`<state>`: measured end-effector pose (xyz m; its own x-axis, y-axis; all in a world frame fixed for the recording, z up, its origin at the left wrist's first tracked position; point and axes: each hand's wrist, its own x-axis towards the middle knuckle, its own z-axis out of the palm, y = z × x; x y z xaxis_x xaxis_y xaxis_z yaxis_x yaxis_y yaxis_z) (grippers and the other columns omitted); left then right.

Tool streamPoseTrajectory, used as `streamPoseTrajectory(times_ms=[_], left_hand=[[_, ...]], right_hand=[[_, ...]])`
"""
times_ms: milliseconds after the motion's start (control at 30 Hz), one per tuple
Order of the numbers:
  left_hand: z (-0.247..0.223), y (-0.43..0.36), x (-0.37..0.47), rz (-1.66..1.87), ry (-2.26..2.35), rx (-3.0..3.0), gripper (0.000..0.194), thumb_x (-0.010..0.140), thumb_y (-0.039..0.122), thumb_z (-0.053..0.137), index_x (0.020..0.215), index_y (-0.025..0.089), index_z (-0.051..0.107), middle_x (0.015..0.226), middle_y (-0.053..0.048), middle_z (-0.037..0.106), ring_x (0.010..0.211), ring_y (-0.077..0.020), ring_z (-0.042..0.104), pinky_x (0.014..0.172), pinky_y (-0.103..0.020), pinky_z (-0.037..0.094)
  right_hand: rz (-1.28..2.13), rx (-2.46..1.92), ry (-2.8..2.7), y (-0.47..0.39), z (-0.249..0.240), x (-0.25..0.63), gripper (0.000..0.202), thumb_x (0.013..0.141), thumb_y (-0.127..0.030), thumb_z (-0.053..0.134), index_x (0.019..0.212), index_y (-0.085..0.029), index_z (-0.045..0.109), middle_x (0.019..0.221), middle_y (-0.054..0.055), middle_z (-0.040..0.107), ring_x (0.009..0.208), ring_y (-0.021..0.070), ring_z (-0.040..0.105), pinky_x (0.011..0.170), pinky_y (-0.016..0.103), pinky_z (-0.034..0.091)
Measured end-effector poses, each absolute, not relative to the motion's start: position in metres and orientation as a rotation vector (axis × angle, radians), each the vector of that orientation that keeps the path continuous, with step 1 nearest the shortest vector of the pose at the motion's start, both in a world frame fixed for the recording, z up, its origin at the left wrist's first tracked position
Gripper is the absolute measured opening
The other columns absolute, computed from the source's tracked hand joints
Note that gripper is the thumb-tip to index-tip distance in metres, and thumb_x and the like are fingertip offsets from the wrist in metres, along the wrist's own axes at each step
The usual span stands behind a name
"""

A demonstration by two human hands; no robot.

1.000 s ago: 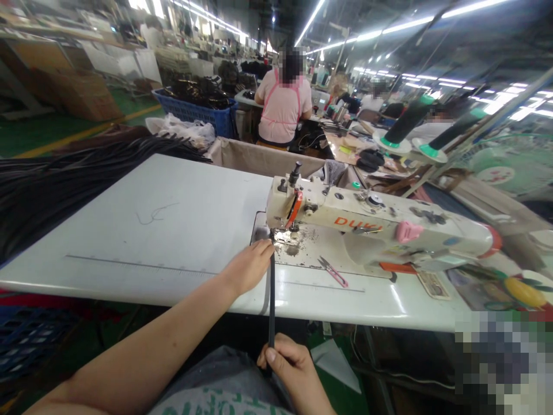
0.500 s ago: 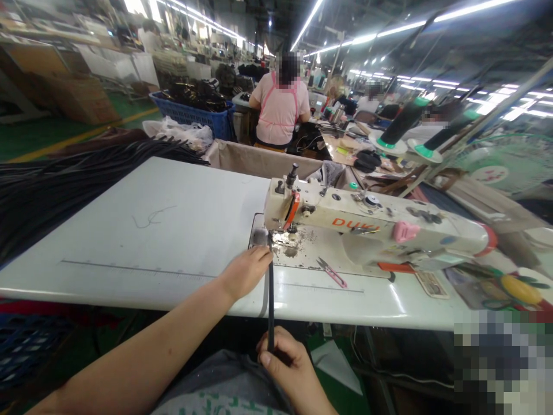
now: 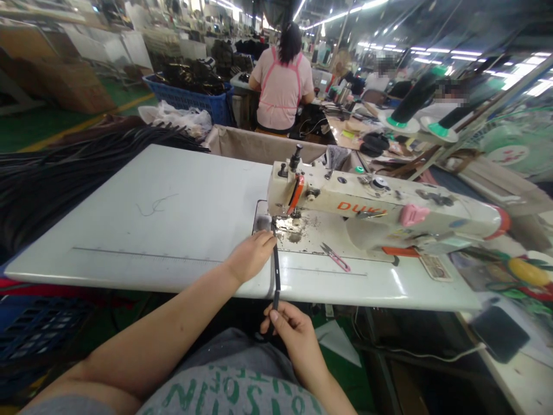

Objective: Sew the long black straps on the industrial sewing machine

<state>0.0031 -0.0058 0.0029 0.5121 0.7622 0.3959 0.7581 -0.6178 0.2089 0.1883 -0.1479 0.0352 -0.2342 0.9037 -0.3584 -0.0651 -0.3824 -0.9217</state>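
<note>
At the "DUK" machine (image 3: 324, 187), left fingers (image 3: 266, 237) close together on a black strip (image 3: 277, 271); right fingers (image 3: 276, 317) pinch it.

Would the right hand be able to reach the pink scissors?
Probably yes: the scissors lie uncovered on the table, though the right hand would likely need to release the black strap first.

Pink-handled thread snips (image 3: 340, 263) lie near the near edge of the desk (image 3: 207, 184), right of its middle. A loose thread (image 3: 156, 206) curls on the left half. Beyond the far edge, a crumpled plastic bag (image 3: 184, 120) lies just in front of a blue basket (image 3: 192, 102), and a person in a pink apron (image 3: 281, 92) sits facing away. Past the far right corner stands what is probably a fan (image 3: 510, 153), blurred.
</note>
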Motion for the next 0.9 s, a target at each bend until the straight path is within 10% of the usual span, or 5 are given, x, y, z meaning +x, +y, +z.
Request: streamPoseTrajectory(times_ms=[900], left_hand=[[-0.003, -0.005, 0.003, 0.804, 1.388, 2.793, 0.022, 0.105, 0.019, 0.045, 0.118, 0.015, 0.063, 0.129, -0.014, 0.064, 0.125, -0.0269, 0.063, 0.111, -0.044, 0.054]], right_hand=[[1.852, -1.435, -0.7, -0.145, 0.003, 0.189, 0.052, 0.062, -0.052, 0.092, 0.088, -0.021, 0.059, 0.079, 0.002, 0.077, 0.065, 0.0184, 0.075, 0.056, 0.024, 0.052]])
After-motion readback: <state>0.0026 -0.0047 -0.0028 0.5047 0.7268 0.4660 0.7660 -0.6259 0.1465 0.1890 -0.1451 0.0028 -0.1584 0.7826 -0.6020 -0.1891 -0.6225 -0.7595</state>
